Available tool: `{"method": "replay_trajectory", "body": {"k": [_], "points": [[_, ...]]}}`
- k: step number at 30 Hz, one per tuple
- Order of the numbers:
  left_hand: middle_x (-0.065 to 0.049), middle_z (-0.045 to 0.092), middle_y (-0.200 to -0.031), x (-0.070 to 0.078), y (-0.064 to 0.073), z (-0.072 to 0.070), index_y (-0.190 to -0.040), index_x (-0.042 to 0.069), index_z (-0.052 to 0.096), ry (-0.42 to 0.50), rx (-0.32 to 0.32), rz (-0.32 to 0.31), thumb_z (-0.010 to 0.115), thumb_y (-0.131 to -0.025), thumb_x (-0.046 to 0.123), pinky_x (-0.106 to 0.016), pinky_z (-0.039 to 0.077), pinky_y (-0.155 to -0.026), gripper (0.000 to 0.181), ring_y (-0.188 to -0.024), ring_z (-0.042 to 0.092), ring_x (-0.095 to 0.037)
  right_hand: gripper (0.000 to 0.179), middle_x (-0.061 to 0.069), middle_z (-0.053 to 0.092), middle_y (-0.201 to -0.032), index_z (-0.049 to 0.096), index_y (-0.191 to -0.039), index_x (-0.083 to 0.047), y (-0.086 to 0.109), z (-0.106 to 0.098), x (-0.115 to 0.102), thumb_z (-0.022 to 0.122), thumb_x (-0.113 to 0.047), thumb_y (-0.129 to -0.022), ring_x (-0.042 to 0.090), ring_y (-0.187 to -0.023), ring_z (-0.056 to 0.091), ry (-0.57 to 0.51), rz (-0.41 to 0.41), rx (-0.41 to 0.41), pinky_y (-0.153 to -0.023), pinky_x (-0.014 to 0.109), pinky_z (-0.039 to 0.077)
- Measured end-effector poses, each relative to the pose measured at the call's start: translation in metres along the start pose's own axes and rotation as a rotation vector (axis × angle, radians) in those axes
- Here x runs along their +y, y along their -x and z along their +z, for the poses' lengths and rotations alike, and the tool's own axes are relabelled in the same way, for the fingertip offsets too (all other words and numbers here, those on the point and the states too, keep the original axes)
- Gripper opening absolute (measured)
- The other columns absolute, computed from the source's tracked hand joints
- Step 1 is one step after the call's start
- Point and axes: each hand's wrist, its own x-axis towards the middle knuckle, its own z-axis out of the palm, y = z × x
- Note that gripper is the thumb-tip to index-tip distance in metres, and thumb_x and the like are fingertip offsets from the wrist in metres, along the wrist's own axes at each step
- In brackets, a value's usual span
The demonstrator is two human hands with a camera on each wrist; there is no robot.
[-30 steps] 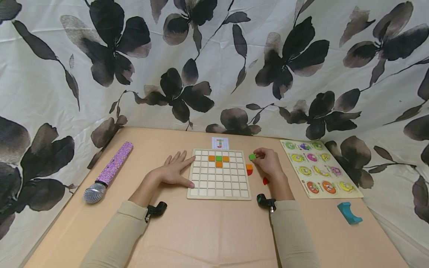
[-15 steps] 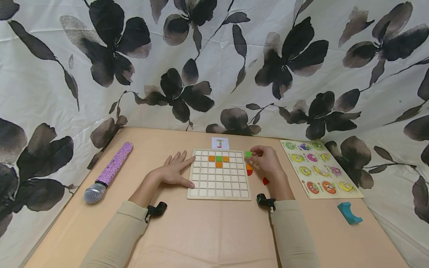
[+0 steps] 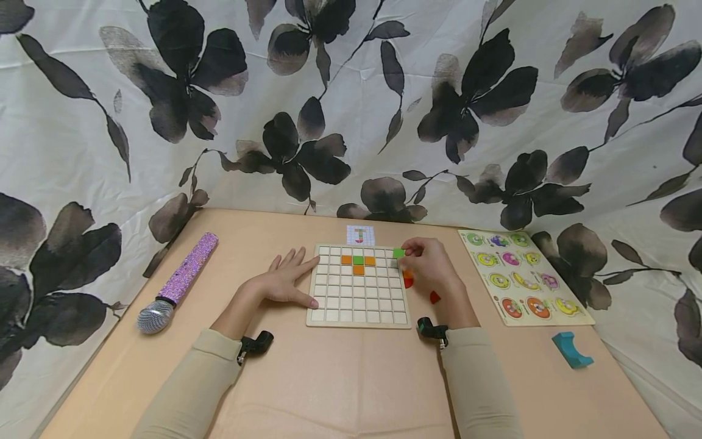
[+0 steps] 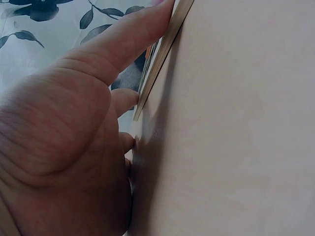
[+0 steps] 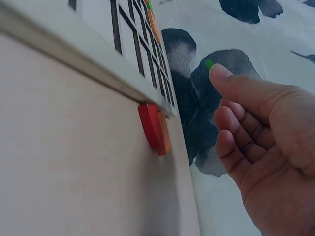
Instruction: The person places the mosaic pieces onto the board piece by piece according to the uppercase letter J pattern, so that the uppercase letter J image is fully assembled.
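A white grid board (image 3: 359, 299) lies at the middle of the table, with orange and green squares (image 3: 358, 260) set in its upper cells. My left hand (image 3: 282, 279) is spread at its left side. The left thumb rests on the board's edge, as the left wrist view also shows. In my right hand (image 3: 430, 262) a green square block (image 3: 398, 253) is pinched between thumb and fingertips, over the board's upper right corner. Only a sliver of that green block (image 5: 208, 64) shows in the right wrist view. Below the hand, red and orange pieces (image 3: 408, 281) sit against the board's right edge.
A small pattern card (image 3: 360, 235) lies behind the board. Another red piece (image 3: 435, 297) is beside the right wrist. A glittery microphone (image 3: 186, 271) lies at left; a fruit-picture board (image 3: 526, 277) and a teal curved block (image 3: 573, 349) are at right.
My right hand has moved left with the green block, from beside the board to over its upper right corner. The left hand has stayed in place.
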Motion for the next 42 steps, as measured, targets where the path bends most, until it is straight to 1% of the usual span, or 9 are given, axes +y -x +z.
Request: {"method": "replay_trajectory", "body": {"k": [6, 9, 12, 18, 23, 30, 33, 38, 42], "points": [[-0.021, -0.005, -0.175, 0.001, 0.001, -0.001, -0.168, 0.022, 0.019, 0.004, -0.003, -0.001, 0.080, -0.078, 0.068, -0.066, -0.009, -0.126, 0.118, -0.161, -0.011, -0.043, 0.025, 0.010, 0.067, -0.097, 0.073, -0.110, -0.007, -0.002, 0.005, -0.008, 0.084, -0.014, -0.088, 0.027, -0.088, 0.059, 0.019, -0.067, -0.064, -0.068, 0.023, 0.052], [-0.022, -0.005, -0.174, 0.002, 0.001, -0.001, -0.168, 0.022, 0.019, 0.003, -0.003, 0.000, 0.080, -0.078, 0.067, -0.066, -0.009, -0.126, 0.118, -0.161, -0.011, -0.043, 0.027, 0.010, 0.068, -0.095, 0.074, -0.109, -0.005, -0.002, 0.008, -0.012, 0.086, -0.014, -0.087, 0.025, -0.086, 0.059, 0.041, -0.109, -0.084, -0.069, 0.023, 0.051], [-0.022, -0.005, -0.174, 0.002, 0.001, -0.001, -0.168, 0.022, 0.019, 0.005, -0.002, 0.004, 0.080, -0.078, 0.067, -0.066, -0.009, -0.126, 0.118, -0.161, -0.011, -0.043, 0.027, 0.009, 0.068, -0.094, 0.075, -0.109, -0.004, -0.002, 0.013, -0.014, 0.086, -0.014, -0.086, 0.023, -0.086, 0.060, 0.053, -0.131, -0.105, -0.070, 0.023, 0.051], [-0.025, -0.004, -0.174, 0.001, 0.000, 0.000, -0.168, 0.019, 0.020, 0.017, 0.002, 0.020, 0.081, -0.078, 0.065, -0.067, -0.008, -0.125, 0.119, -0.160, -0.010, -0.046, 0.026, 0.008, 0.068, -0.092, 0.075, -0.107, -0.005, -0.003, 0.021, -0.021, 0.087, -0.013, -0.085, 0.023, -0.084, 0.059, 0.055, -0.161, -0.143, -0.071, 0.024, 0.050], [-0.022, -0.004, -0.174, 0.001, 0.001, -0.001, -0.168, 0.022, 0.019, 0.003, -0.004, 0.006, 0.079, -0.078, 0.068, -0.066, -0.008, -0.126, 0.118, -0.161, -0.010, -0.044, 0.025, 0.008, 0.067, -0.088, 0.075, -0.104, -0.003, -0.003, 0.026, -0.026, 0.088, -0.009, -0.083, 0.022, -0.082, 0.058, 0.056, -0.198, -0.188, -0.070, 0.024, 0.049], [-0.021, -0.005, -0.175, 0.001, 0.001, -0.001, -0.168, 0.023, 0.020, 0.000, -0.003, 0.005, 0.079, -0.078, 0.069, -0.066, -0.009, -0.126, 0.118, -0.161, -0.011, -0.042, 0.027, 0.005, 0.067, -0.085, 0.076, -0.103, -0.002, -0.003, 0.037, -0.029, 0.090, -0.010, -0.081, 0.018, -0.077, 0.058, 0.066, -0.219, -0.239, -0.067, 0.023, 0.049], [-0.021, -0.005, -0.175, 0.001, 0.001, -0.001, -0.168, 0.023, 0.019, 0.003, -0.003, 0.003, 0.079, -0.078, 0.068, -0.066, -0.009, -0.126, 0.118, -0.161, -0.011, -0.043, 0.026, 0.003, 0.067, -0.083, 0.076, -0.101, -0.001, -0.005, 0.041, -0.030, 0.090, -0.009, -0.081, 0.016, -0.076, 0.058, 0.080, -0.241, -0.264, -0.067, 0.022, 0.048], [-0.021, -0.005, -0.175, 0.001, 0.001, -0.001, -0.168, 0.023, 0.019, 0.005, -0.003, 0.003, 0.080, -0.078, 0.068, -0.066, -0.010, -0.126, 0.118, -0.161, -0.011, -0.042, 0.027, 0.003, 0.066, -0.084, 0.074, -0.103, 0.001, -0.004, 0.045, -0.032, 0.088, -0.010, -0.083, 0.015, -0.077, 0.058, 0.096, -0.257, -0.313, -0.069, 0.023, 0.049], [-0.022, -0.005, -0.174, 0.000, 0.000, -0.001, -0.168, 0.022, 0.020, 0.008, 0.002, 0.008, 0.080, -0.077, 0.068, -0.066, -0.009, -0.126, 0.118, -0.161, -0.011, -0.043, 0.024, 0.003, 0.067, -0.084, 0.075, -0.102, -0.001, -0.003, 0.048, -0.032, 0.087, -0.010, -0.084, 0.014, -0.076, 0.058, 0.112, -0.273, -0.344, -0.068, 0.023, 0.050]]}}
